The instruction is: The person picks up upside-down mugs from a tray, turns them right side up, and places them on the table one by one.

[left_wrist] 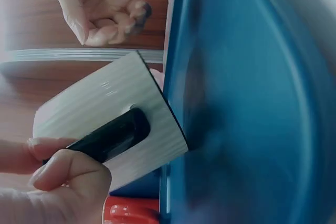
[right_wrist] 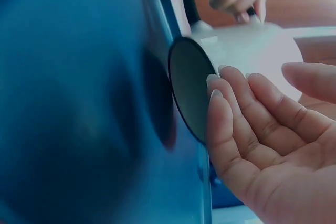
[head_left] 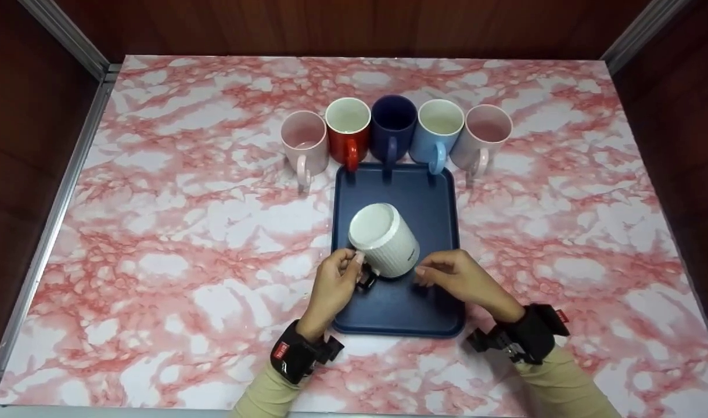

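Observation:
Tilted bottom-up over the blue tray (head_left: 400, 313) is a white ribbed mug (head_left: 391, 247) with a dark rim and a black handle (left_wrist: 113, 137). My left hand (head_left: 337, 278) grips that handle between thumb and fingers. At the mug's rim side, my right hand (head_left: 455, 276) has relaxed, slightly bent fingers (right_wrist: 268, 124) and holds nothing. Its fingertips are close to the rim; whether they touch it I cannot tell. The right wrist view shows the mug's mouth (right_wrist: 189, 87) facing the tray, its lower edge against or just above the surface.
Several upright mugs line up behind the tray: a pink mug (head_left: 304, 142), a red mug (head_left: 349, 130), a dark blue mug (head_left: 393, 128), a light blue mug (head_left: 438, 133) and another pink mug (head_left: 482, 139). Their handles face me. The marbled table (head_left: 173, 232) has wooden walls around it.

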A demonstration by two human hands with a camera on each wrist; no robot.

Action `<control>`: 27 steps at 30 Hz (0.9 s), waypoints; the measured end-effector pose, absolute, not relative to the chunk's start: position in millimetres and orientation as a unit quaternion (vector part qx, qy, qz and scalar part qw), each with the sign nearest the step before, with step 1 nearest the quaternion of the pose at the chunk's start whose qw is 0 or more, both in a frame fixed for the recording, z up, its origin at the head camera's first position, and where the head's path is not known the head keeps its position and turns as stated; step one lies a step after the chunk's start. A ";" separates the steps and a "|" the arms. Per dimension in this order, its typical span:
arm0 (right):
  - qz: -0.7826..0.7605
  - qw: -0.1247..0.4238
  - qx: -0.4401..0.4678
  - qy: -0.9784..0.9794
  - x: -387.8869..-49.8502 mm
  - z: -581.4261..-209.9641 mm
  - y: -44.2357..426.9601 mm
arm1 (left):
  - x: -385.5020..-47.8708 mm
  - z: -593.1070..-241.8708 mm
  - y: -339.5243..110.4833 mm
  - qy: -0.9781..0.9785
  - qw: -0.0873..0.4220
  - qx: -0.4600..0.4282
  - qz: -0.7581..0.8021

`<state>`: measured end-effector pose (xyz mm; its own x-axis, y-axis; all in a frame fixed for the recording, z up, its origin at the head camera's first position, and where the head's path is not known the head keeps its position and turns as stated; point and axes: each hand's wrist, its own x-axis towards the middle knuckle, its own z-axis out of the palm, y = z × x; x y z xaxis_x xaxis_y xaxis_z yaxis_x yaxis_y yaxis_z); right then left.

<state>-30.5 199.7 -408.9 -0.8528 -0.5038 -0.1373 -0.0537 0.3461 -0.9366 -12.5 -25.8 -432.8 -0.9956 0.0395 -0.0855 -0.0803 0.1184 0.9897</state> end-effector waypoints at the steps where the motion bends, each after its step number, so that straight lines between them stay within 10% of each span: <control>1: -0.547 0.212 -0.178 0.790 -28.7 -405.8 196.5 | -12.6 -433.1 -24.2 0.738 0.046 -0.022 0.673; 16: -0.680 0.275 -0.125 0.668 -13.1 -441.9 173.5 | -17.4 -414.7 -4.2 0.556 0.084 -0.071 0.824; 27: -0.825 0.224 -0.063 0.514 -6.7 -443.1 158.1 | -11.8 -411.3 8.1 0.481 0.096 -0.053 0.870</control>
